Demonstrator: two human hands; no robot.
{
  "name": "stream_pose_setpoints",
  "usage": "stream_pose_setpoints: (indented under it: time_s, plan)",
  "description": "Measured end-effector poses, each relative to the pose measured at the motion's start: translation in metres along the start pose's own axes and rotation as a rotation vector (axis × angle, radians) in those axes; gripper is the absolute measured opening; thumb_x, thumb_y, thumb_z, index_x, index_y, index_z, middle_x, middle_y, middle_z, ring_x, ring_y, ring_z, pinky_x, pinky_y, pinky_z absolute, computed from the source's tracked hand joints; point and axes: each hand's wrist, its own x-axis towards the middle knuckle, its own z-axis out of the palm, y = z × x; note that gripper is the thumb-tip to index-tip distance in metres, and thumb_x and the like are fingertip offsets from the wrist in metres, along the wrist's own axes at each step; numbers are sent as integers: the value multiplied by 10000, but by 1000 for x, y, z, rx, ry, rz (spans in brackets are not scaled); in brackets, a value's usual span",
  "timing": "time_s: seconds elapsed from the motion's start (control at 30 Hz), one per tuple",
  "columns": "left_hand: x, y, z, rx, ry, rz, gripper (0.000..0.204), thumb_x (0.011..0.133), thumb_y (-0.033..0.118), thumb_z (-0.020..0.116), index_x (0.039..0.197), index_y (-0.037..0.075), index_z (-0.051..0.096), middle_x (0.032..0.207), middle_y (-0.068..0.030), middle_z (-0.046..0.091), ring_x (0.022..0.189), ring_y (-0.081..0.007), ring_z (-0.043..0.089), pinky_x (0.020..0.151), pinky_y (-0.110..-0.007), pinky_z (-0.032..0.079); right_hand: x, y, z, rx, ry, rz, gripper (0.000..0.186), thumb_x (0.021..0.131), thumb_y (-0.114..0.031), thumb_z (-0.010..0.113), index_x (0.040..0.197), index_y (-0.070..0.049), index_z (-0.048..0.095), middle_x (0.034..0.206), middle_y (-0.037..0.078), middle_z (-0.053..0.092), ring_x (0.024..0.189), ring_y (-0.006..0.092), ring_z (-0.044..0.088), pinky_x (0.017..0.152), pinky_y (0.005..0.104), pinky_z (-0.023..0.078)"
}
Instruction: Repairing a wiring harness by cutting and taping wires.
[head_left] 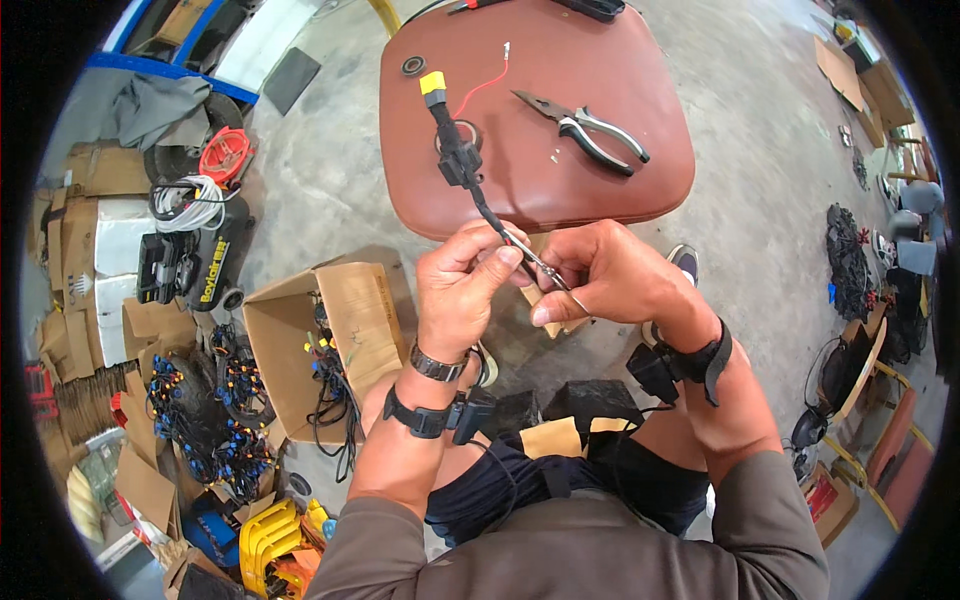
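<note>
Nearest is the brown shirt of a seated person, who handles one black cable near a padded seat.
The left hand is closed in a pinch on the cable, seemingly to steady it; the right hand, fingers curled, pinches a thin silvery piece, unclear which, beside its end. The yellow-tipped connector extends over the seat; pliers lie there, probably for easy reach.

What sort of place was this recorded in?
Probably a wiring or repair workshop: pliers lie on a brown seat, an open cardboard box holds cables, and bundled wiring is heaped further left.
</note>
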Motion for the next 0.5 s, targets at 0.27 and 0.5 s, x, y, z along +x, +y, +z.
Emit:
stream_pose_setpoints:
  time_s: [0.27, 0.5]
  plan:
    - [8, 8, -19, -127, 85, 10, 195, 942, 112, 602, 1060, -42, 616, 958, -136, 650, 787, -270, 695, 636, -310, 581, -6, 8, 5, -66, 255, -24, 399, 690, -233, 856, 925, 1, 633, 685, 22, 589, 632, 113, 516, 595, 301, 457]
    - [7, 8, -14, -233, -18, 3, 226, 923, 136, 634, 1059, -44, 618, 968, -147, 654, 842, -284, 689, 690, -335, 576, 12, 23, 27, 554, 130, -139, 420, 800, -96, 782, 1156, -7, 579, 937, 20, 616, 882, 69, 546, 778, 241, 476]
